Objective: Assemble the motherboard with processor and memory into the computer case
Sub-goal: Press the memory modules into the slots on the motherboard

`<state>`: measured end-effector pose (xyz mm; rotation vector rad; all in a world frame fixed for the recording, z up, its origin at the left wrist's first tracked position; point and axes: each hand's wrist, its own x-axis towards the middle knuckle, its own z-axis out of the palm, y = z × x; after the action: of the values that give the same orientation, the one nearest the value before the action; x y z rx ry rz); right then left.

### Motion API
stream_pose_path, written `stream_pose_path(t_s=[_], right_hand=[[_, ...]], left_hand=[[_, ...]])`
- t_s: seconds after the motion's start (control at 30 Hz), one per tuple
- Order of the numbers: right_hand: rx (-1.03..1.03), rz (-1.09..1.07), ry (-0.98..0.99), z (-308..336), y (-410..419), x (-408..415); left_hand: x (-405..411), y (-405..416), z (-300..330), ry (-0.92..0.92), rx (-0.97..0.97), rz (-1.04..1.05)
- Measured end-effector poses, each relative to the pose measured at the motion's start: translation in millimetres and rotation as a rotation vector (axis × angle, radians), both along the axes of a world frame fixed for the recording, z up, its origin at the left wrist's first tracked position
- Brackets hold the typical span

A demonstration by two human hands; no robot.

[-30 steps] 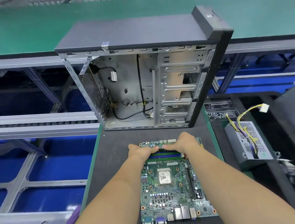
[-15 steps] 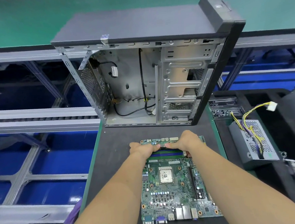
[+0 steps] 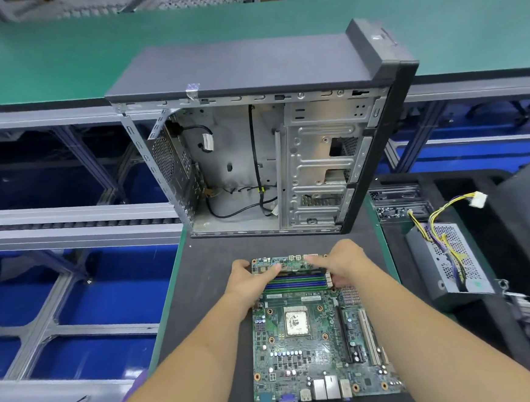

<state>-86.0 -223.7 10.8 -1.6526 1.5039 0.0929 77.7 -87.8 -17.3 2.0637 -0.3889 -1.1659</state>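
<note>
Head view: at twelve o'clock on the motherboard [image 3: 312,333], left hand [image 3: 250,278] and right hand [image 3: 341,263] pinch a memory stick [image 3: 294,266] over its slot, and uneven pressure could seat it crooked.

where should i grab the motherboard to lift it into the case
Probably by its two long bare side edges, one hand from each side. The motherboard lies flat on the dark mat, and its top face is crowded: processor in the middle, memory slots at the far end, ports along the near edge.
</note>
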Motion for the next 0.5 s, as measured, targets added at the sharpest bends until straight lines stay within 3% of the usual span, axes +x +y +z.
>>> stream_pose_path(t_s=[0.23,0.5], right_hand=[[0.049,-0.145,-0.105,-16,1,-26],[0.043,-0.191,-0.123,-24,5,-24]], left_hand=[[-12,21,-14,-0.229,-0.109,0.122],[-15,15,-18,-0.142,-0.113,0.261]])
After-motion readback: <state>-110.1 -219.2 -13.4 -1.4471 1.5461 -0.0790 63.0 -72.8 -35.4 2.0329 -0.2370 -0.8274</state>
